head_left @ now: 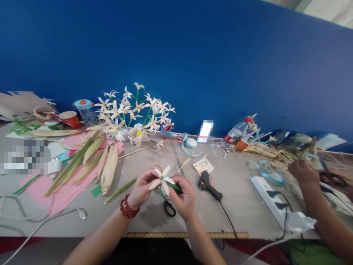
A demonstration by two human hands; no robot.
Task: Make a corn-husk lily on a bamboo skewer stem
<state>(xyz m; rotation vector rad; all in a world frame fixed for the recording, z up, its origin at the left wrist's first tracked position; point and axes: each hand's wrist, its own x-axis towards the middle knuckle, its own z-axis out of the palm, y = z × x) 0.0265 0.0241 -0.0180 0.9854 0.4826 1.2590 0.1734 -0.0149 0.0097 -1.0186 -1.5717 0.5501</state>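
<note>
A white flower (163, 179) with narrow pointed petals is held between both hands above the table. My left hand (143, 186), with a red bead bracelet (128, 207) at its wrist, pinches the flower from the left side. My right hand (184, 195) has its fingers closed around a dark green piece (175, 187) just right of the petals; whether this is the stem or tape is unclear. Below the hands, black scissor handles (169, 209) lie on the table. A black glue gun (209, 185) rests to the right of my right hand.
Cups (135, 137) with white flowers stand at the back. Corn husks (109, 168) and pink paper (41, 189) lie left. A wooden ruler (187, 235) runs along the front edge. At right are a power strip (271, 200), a bottle (235, 132) and another person's hand (305, 175).
</note>
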